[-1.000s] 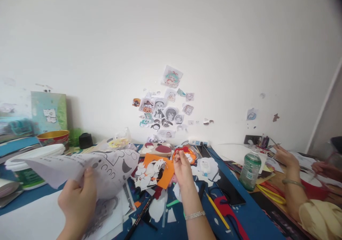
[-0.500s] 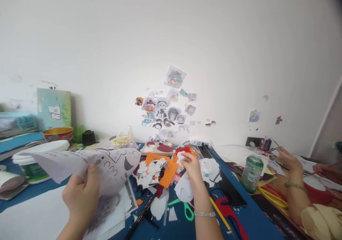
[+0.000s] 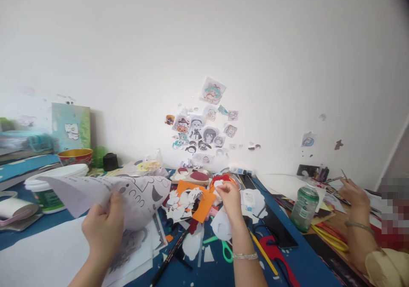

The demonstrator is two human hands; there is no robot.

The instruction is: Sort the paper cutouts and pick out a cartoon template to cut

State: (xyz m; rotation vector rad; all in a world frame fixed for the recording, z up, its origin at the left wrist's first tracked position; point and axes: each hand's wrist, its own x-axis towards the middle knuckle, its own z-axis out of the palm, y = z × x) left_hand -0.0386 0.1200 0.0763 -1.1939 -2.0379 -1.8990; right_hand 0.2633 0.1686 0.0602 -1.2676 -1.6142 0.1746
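My left hand (image 3: pixel 102 231) grips a large white sheet (image 3: pixel 128 195) printed with black cartoon outlines and lifts it off the blue table (image 3: pixel 306 257). My right hand (image 3: pixel 230 199) is raised over the middle of the table, fingers pinched on a small white paper piece (image 3: pixel 219 184), just in front of a red and orange cut-out (image 3: pixel 220 179). An orange paper with white cut-out shapes (image 3: pixel 188 199) lies between my hands. Green-handled scissors (image 3: pixel 223 248) and a black pen (image 3: pixel 169 257) lie below my right wrist.
Another person's hand (image 3: pixel 351 193) works at the right, beside a green bottle (image 3: pixel 303 208). A white bucket (image 3: pixel 54 189), a red and gold bowl (image 3: pixel 76 156) and a black cup (image 3: pixel 110 162) stand at the left. Cartoon stickers (image 3: pixel 201 129) cover the wall. Paper scraps litter the table.
My right hand put down the red piece it held up and now pinches a small white piece. The left hand kept the sheet raised. The view shifted slightly left.
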